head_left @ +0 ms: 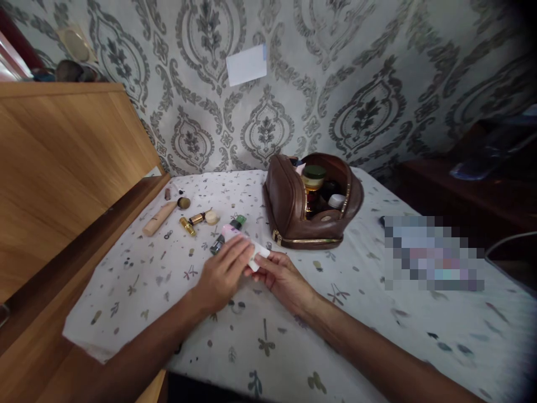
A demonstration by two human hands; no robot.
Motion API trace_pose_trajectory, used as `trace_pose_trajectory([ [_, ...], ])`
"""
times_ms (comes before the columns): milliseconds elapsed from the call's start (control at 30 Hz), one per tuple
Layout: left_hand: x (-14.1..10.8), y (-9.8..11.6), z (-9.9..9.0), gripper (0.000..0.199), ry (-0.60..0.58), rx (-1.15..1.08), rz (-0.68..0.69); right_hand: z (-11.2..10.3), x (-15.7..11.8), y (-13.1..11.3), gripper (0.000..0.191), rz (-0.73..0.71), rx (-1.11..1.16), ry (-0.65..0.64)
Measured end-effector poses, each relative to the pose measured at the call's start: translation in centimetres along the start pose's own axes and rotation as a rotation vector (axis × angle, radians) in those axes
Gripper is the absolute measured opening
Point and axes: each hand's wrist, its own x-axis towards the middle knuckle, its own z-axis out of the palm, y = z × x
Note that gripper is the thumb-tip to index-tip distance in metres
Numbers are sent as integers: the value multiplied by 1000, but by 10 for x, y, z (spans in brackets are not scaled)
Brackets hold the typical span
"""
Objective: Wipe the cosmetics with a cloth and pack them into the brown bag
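Observation:
My right hand (282, 275) pinches the white end of a pink and white tube (259, 255) above the middle of the cloth. Laid over the tube's middle, my left hand (230, 270) has its fingers pressed together on it. Just beyond, a dark and green item (239, 222) and a dark glassy item (217, 244) lie by the tube's pink end. An unzipped brown bag (289, 207) stands behind my hands to the right, with a green-lidded jar (314, 176) and a white-capped item (336, 201) inside.
At the back left lie a beige tube (160, 219), a round brush (183, 202), a gold tube (187, 226) and a small round container (211, 217). A pixelated object (434, 253) is on the right. A wooden panel (75, 168) borders the patterned cloth (268, 347) on the left.

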Motion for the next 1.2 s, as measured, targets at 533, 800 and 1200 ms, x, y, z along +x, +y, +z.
trace_pose_trajectory([
  [533,1,0,8,50,102,-528,-730,2,1,4,32,2,-37,42],
  [800,1,17,11,46,-7,-805,-787,-1,4,-2,32,-24,-14,68],
  [1200,16,17,-1,64,87,-1427,-1060,3,-3,7,50,320,-137,-248],
])
